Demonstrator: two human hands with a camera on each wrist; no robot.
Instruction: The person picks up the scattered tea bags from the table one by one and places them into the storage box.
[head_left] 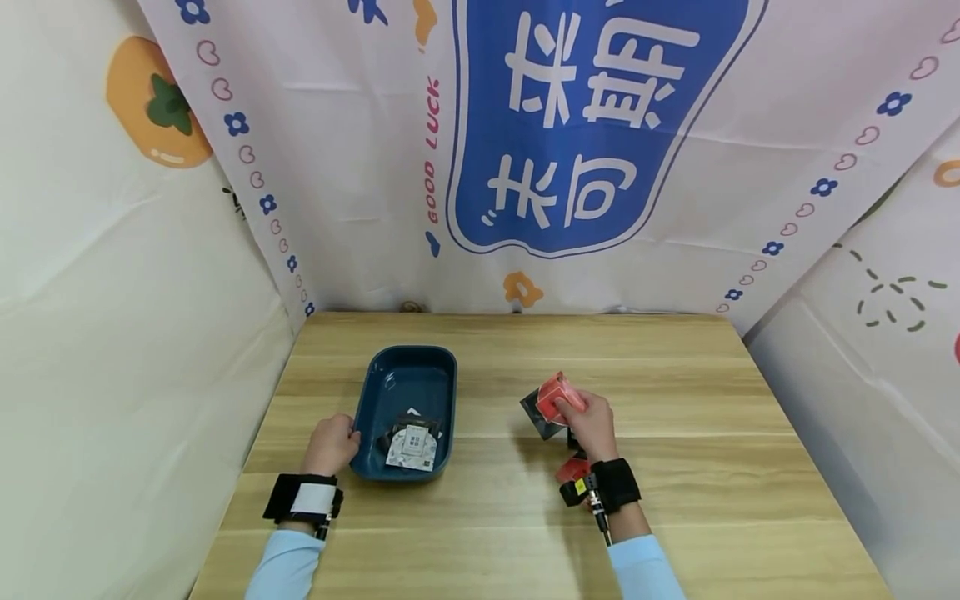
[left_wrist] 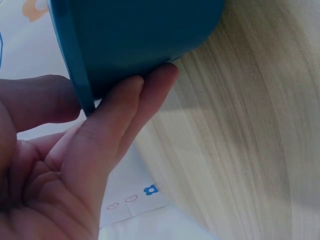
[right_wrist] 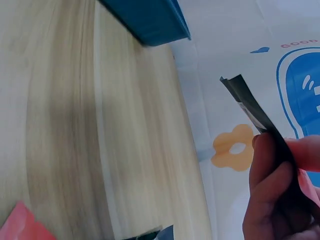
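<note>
A dark blue-green rectangular dish [head_left: 405,375] stands on the left part of the table, with several flat sachets [head_left: 412,447] inside its near end. My left hand [head_left: 330,446] pinches the dish's left wall; in the left wrist view the thumb is on one side of the wall [left_wrist: 130,45] and the fingers on the other. Right of the dish, my right hand [head_left: 595,425] holds a red sachet [head_left: 557,397] together with a black sachet [head_left: 536,415] above the table. Beneath that hand lie more sachets, one of them red [head_left: 573,469], partly hidden by the wrist.
The wooden table [head_left: 495,517] ends at the back against a printed white cloth [head_left: 360,208]. White cloth also hangs at the left and right sides. Each wrist wears a black strap, the right one [head_left: 617,486] with a small camera and cable.
</note>
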